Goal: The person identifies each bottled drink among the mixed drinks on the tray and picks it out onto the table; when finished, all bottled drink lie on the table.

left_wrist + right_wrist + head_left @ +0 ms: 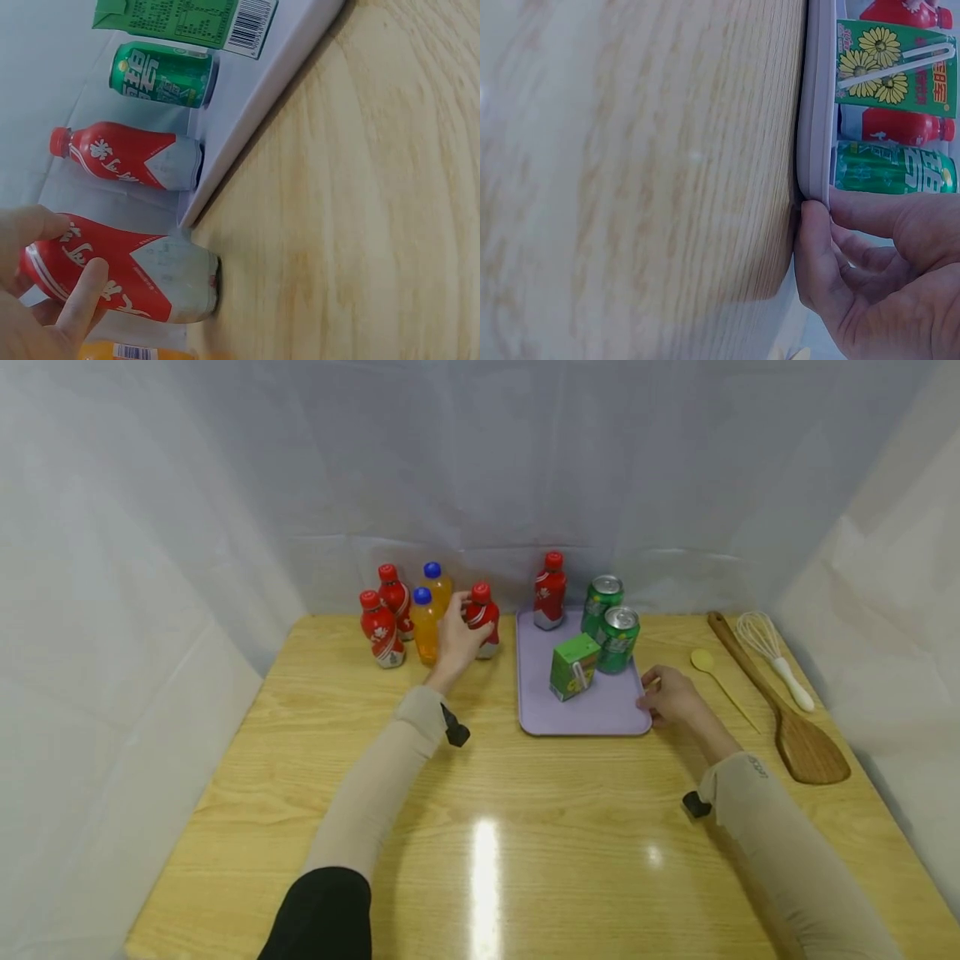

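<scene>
My left hand grips a red bottle with a white lower part, fingers and thumb around its upper half. In the left wrist view that bottle stands just beside the tray. My right hand pinches the near right corner of the lilac tray; the right wrist view shows thumb and finger on the tray's rim. On the tray stand another red bottle, two green cans and a green drink carton with a straw on its side.
Left of my left hand stand two orange drink bottles with blue caps and two more red bottles. Right of the tray lie a yellow spoon, a wooden spatula and a whisk. White sheeting hangs behind the table.
</scene>
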{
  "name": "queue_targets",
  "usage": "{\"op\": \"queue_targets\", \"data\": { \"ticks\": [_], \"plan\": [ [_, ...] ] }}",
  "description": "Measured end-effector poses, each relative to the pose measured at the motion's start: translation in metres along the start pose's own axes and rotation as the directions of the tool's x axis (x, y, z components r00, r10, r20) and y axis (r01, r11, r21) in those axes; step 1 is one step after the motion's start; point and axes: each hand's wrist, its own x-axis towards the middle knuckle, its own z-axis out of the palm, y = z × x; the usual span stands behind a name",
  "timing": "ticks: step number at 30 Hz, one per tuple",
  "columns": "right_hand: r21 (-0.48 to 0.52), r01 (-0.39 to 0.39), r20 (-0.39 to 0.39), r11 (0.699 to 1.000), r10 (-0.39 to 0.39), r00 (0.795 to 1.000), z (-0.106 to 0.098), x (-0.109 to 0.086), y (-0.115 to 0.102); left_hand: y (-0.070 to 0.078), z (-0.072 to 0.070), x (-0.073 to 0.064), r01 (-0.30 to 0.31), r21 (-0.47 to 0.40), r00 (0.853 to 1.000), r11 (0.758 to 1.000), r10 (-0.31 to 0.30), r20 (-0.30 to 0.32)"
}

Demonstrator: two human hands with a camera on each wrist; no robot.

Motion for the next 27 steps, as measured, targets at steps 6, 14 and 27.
{"op": "queue_targets", "data": {
  "ticks": [6,14,27],
  "plan": [
    [0.0,-0.003,0.0,1.0,0.003,1.0,0.0,-0.001,-0.001,0.001,-0.001,-0.002,0.026,0.017,1.0,1.0,-0.027,0.013],
    [0.001,-0.003,-0.036,1.0,0.003,0.999,0.003,-0.003,-0.004,0.01,-0.004,0.001,0.063,0.107,0.994,0.992,-0.072,0.084],
    [-0.002,0.004,-0.043,1.0,-0.004,0.999,0.002,-0.002,0.0,0.037,-0.012,0.009,-0.025,0.094,0.998,0.995,0.02,0.053]
  ]
}}
